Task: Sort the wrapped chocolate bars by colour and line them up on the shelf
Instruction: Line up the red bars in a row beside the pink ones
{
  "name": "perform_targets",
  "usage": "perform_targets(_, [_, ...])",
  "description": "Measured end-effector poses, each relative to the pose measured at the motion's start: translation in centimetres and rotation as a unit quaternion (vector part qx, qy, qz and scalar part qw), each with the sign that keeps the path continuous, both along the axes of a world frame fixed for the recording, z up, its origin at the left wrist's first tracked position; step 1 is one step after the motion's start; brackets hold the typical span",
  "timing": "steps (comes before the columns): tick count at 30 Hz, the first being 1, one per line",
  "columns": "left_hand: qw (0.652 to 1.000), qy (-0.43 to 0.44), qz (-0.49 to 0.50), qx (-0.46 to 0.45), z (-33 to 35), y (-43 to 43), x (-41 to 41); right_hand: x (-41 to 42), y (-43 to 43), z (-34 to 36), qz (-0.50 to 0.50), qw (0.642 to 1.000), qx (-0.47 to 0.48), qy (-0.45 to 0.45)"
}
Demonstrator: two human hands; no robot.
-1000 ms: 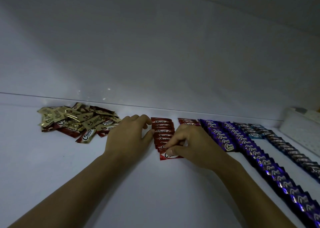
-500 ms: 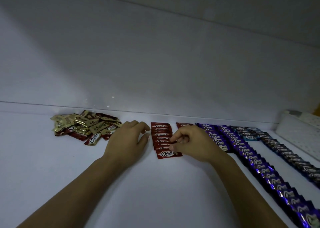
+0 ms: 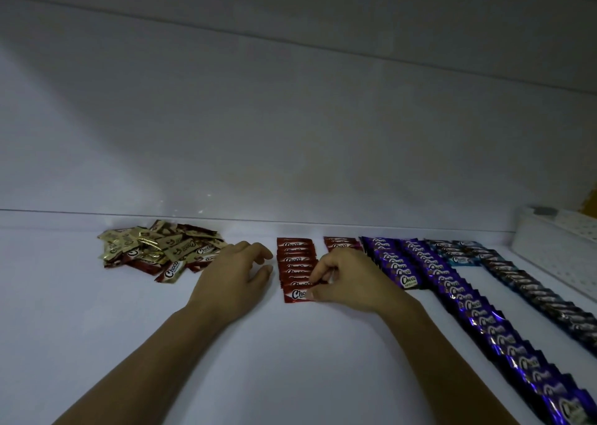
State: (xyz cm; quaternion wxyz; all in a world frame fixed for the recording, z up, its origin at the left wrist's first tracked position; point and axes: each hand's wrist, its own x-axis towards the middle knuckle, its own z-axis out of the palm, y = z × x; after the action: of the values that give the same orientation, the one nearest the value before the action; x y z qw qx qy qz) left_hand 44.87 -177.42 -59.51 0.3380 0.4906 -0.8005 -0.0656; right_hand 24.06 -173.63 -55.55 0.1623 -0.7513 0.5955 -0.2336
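Right hand (image 3: 350, 279) is curling its fingers and pinching the right end of the front red bar (image 3: 295, 294), with the thumb tip lying on the wrapper and the bar lying flat on the shelf (image 3: 290, 366). That bar is sitting at the near end of a red row (image 3: 295, 259), whose bars are overlapping like shingles and running back toward the wall (image 3: 290, 133). Left hand (image 3: 234, 277) is resting just left of the row, palm down, fingers loosely bent, holding nothing, fingertips apart from the wrappers. Behind the right hand, a second red row (image 3: 340, 243) is showing only its far end; the hand is hiding the rest. Moving right: a short purple row (image 3: 392, 263) is lying just beside a long purple row (image 3: 468, 308), which is running toward the near right corner. Beyond these, a few blue bars (image 3: 460, 259) are lying near the back, and a dark row (image 3: 536, 287) is running off toward the right edge. Far left, well apart from the rows, a loose pile (image 3: 155, 253) of gold and red bars is lying jumbled near the wall. At the right edge a white perforated basket (image 3: 555, 247) is standing on the shelf; its inside is not showing from this angle, so its contents cannot be told.
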Motion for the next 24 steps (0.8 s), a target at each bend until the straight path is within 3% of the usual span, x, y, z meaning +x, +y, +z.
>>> perform_targets(6, [1.000,-0.014,-0.015,0.023,0.4,0.7,0.1,0.0,0.0,0.0,-0.006,1.000,-0.005,-0.014])
perform_targets(10, [0.999,-0.013,-0.017,0.031,0.4,1.0,0.1,0.2,-0.3,0.3,-0.085,0.984,-0.146,-0.062])
perform_targets(12, [0.999,-0.010,-0.014,0.033,0.4,1.1,0.1,0.1,-0.2,0.3,-0.098,0.977,-0.172,-0.074])
perform_targets(24, [0.998,-0.022,0.056,-0.015,-0.3,0.6,0.8,0.6,-0.4,-0.9,-0.099,0.990,-0.095,0.033])
